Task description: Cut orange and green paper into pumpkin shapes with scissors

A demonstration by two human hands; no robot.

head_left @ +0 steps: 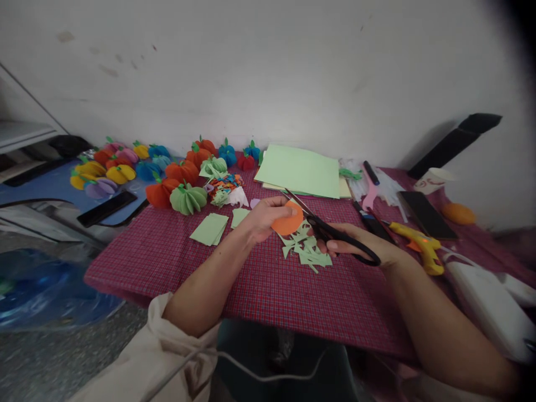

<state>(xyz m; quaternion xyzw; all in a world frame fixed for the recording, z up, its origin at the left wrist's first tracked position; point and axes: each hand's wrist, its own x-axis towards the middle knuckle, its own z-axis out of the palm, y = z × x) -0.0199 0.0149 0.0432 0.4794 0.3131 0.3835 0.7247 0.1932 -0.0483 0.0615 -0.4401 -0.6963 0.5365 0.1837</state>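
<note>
My left hand (263, 216) is closed on a round orange paper piece (288, 221), held just above the red checked tablecloth (268, 279). My right hand (360, 245) grips black-handled scissors (335, 231), whose open blades point up and left and meet the orange piece at its top right edge. Light green paper scraps (307, 248) lie on the cloth right under both hands.
Several paper pumpkins (176, 181) in many colours stand at the back left. Green paper sheets (299, 170) lie at the back, two small green pieces (210, 229) at the left. A yellow glue gun (421, 241), a dark phone (426, 215), a paper cup (433, 180) and pens sit right.
</note>
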